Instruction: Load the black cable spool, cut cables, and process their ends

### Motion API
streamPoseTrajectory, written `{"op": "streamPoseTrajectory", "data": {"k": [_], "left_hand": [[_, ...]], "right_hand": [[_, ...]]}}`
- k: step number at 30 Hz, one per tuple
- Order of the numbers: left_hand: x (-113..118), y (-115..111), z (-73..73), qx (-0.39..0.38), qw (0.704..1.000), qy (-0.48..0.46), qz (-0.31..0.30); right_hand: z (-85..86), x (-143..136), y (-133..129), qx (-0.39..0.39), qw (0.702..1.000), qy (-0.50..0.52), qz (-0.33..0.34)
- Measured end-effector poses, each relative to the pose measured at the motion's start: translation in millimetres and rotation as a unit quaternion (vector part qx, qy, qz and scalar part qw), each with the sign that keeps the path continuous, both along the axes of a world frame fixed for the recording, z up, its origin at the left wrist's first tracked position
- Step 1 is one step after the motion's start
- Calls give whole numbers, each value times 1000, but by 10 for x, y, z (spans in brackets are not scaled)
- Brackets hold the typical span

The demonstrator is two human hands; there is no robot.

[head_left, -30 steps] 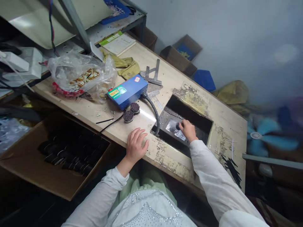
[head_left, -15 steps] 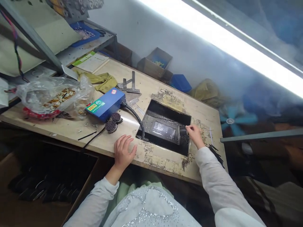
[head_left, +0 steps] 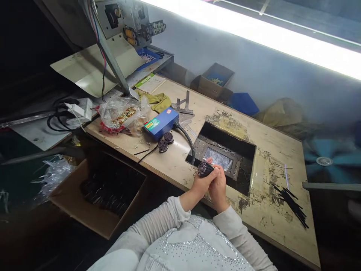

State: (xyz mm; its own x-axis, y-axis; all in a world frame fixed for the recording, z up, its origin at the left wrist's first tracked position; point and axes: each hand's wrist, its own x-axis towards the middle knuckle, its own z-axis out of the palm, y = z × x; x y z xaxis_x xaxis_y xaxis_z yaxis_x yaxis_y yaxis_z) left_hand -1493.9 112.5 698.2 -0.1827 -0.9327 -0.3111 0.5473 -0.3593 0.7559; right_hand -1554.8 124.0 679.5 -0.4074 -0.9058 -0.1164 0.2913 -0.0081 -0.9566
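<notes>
The pale desk (head_left: 269,148) is carrying most things, with a sunken opening (head_left: 234,141) lying just beyond the hands. At left, a blue box (head_left: 162,125) is standing, its ridged hose (head_left: 188,140) crowding that side. The left hand (head_left: 199,186) is clasping the black bundle (head_left: 204,169) by the opening's near rim; whether the right hand (head_left: 218,187) is gripping too, I cannot tell. Probably the bundle is being light, its thin strands sliding easily, so the middle is offering the safest hold. Loose black strips (head_left: 294,206) are lying at right.
</notes>
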Motion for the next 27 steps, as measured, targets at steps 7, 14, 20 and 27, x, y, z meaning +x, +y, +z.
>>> {"op": "streamPoseTrajectory", "data": {"k": [7,14,20,27], "left_hand": [[19,-6,-13,6,1000,11,-3],[1,-60,-326,18,999,-5,-44],[736,-96,-600,-312,837,-443,71],[1082,-219,-786,-398,656,-631,116]], "right_hand": [[-104,1,30,2,993,114,-34],[-149,-500,-164,33,952,302,-23],[-364,-1366,-565,94,812,574,33],[-803,-1805,-856,174,662,714,146]]}}
